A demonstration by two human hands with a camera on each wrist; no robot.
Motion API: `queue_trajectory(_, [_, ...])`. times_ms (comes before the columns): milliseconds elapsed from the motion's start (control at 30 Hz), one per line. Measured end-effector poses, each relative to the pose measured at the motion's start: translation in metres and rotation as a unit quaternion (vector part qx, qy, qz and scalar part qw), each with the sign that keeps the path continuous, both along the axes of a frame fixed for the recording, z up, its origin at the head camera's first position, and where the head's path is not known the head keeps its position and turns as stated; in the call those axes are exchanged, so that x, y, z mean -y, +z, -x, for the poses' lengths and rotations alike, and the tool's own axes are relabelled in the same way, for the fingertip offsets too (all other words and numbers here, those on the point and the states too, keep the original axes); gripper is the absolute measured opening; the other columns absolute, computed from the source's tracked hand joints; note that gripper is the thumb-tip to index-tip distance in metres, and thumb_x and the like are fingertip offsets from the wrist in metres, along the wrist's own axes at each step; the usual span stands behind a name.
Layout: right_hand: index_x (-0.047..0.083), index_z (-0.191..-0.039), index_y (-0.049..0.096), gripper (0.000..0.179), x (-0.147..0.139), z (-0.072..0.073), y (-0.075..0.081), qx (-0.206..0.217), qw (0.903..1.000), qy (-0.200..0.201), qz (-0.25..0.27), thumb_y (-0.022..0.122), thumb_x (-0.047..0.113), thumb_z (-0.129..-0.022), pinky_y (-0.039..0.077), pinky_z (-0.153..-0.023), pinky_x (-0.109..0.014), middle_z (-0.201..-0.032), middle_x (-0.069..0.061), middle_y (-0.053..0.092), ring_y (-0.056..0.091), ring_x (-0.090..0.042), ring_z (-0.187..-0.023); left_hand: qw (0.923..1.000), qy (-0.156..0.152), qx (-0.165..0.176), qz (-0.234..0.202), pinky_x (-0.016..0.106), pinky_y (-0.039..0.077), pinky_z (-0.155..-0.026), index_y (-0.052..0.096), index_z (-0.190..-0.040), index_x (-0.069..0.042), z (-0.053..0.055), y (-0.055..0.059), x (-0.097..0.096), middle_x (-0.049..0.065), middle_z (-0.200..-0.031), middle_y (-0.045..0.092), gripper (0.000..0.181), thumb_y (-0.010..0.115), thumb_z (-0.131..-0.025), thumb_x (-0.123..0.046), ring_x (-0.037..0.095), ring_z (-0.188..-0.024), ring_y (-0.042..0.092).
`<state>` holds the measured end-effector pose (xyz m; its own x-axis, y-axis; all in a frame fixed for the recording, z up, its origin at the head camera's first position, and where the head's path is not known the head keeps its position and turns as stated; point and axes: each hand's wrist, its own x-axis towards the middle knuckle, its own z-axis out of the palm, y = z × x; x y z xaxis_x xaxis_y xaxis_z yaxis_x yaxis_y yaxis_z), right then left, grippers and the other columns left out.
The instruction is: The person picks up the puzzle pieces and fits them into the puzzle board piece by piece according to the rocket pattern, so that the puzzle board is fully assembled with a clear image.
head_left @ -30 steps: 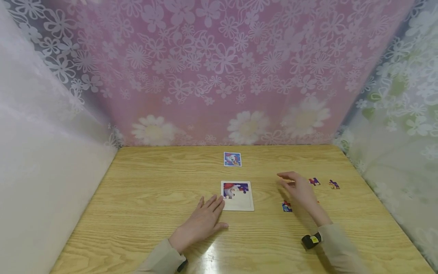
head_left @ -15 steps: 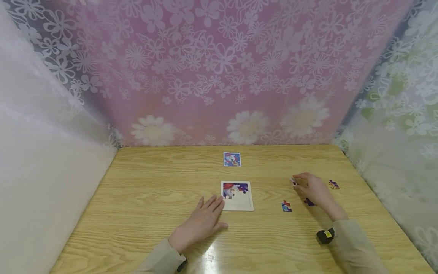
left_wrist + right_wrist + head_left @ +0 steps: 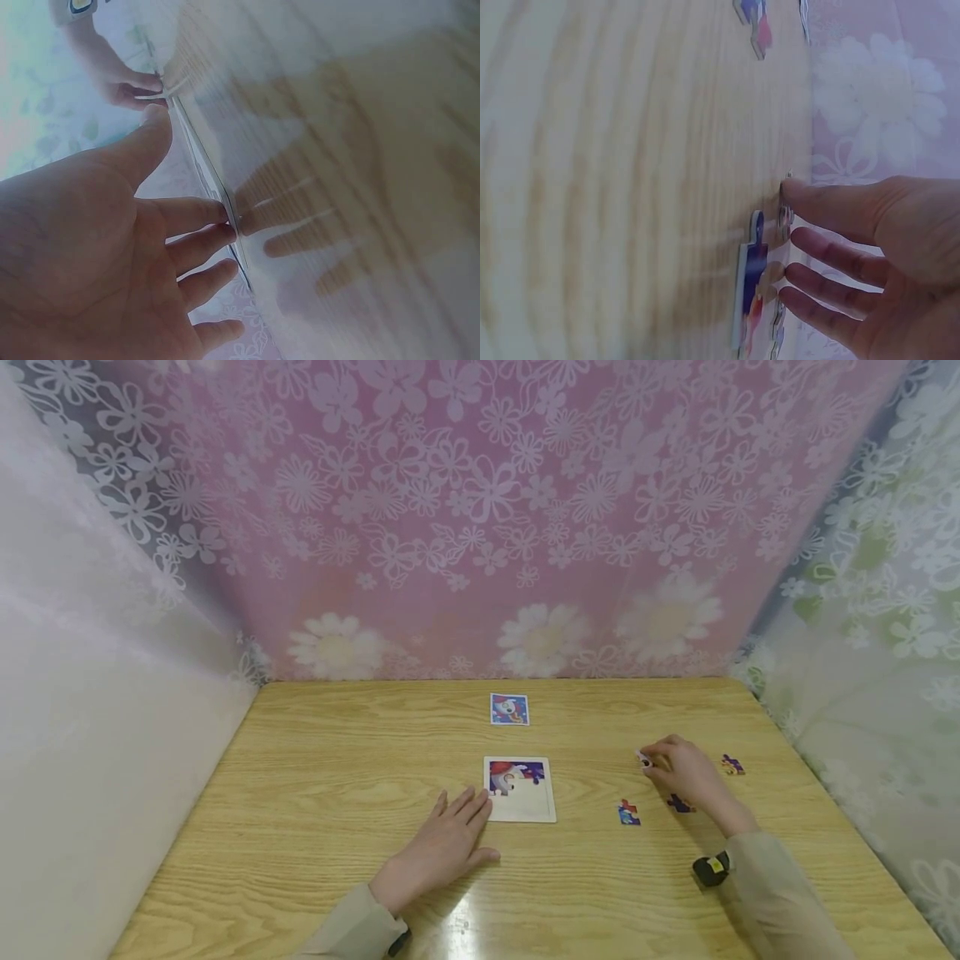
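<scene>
My left hand lies with fingers spread, its fingertips on the left edge of a white puzzle tray. In the left wrist view those fingers meet the tray's rim. Fitted puzzle pieces fill the tray's upper part, in red, white and purple. To the right, my right hand pinches a small white-and-dark puzzle piece between thumb and fingers, close over the table. The right wrist view shows this piece edge-on at the thumb tip.
Loose pieces lie around the right hand: a red-and-blue one, a dark purple one and a purple-and-yellow one. A small picture card lies behind the tray. Flowered curtains enclose the wooden table.
The right hand has shifted right and closed its thumb and fingers on the white-and-dark puzzle piece. It now covers the spot where another piece showed. The left hand and tray have stayed still.
</scene>
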<state>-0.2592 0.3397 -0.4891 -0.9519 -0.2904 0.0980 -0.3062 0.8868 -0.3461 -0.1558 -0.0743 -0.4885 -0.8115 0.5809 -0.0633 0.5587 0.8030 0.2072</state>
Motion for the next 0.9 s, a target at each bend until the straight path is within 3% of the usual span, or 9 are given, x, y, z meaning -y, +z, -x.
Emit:
queue_trajectory(367, [-0.004,-0.109,0.068,0.027,0.0037,0.0050,0.0077,0.037,0.9990,-0.021,-0.013,0.077,0.013,-0.090,0.051,-0.076,-0.054,-0.102,-0.021,0.059,0.059,-0.036,-0.087,1.0000,0.001,0.002,0.004,0.059,0.021,-0.122,0.037,-0.155,-0.002,-0.0012,0.0021,-0.0003,0.013,-0.164,0.029,0.075,0.051,-0.102,-0.052,0.033,-0.152,0.027])
queue_trajectory(667, [-0.004,-0.112,0.067,0.029,0.0024,0.0034,0.0080,0.051,0.9983,-0.027,0.004,0.076,0.014,-0.091,0.053,-0.076,-0.051,-0.103,-0.019,0.058,0.060,-0.034,-0.090,1.0000,0.002,0.001,0.001,0.059,0.023,-0.121,0.039,-0.154,-0.001,-0.0027,0.0041,-0.0015,0.014,-0.163,0.031,0.074,0.052,-0.102,-0.051,0.034,-0.151,0.028])
queue_trajectory(900, [-0.002,-0.115,0.067,0.033,0.0013,0.0043,0.0062,0.038,0.9989,-0.028,0.000,0.078,0.016,-0.090,0.053,-0.075,-0.051,-0.103,-0.019,0.060,0.060,-0.035,-0.089,1.0000,0.001,-0.007,0.002,0.059,0.023,-0.121,0.039,-0.155,-0.002,-0.0011,0.0003,-0.0011,0.014,-0.164,0.031,0.075,0.051,-0.102,-0.053,0.033,-0.151,0.028])
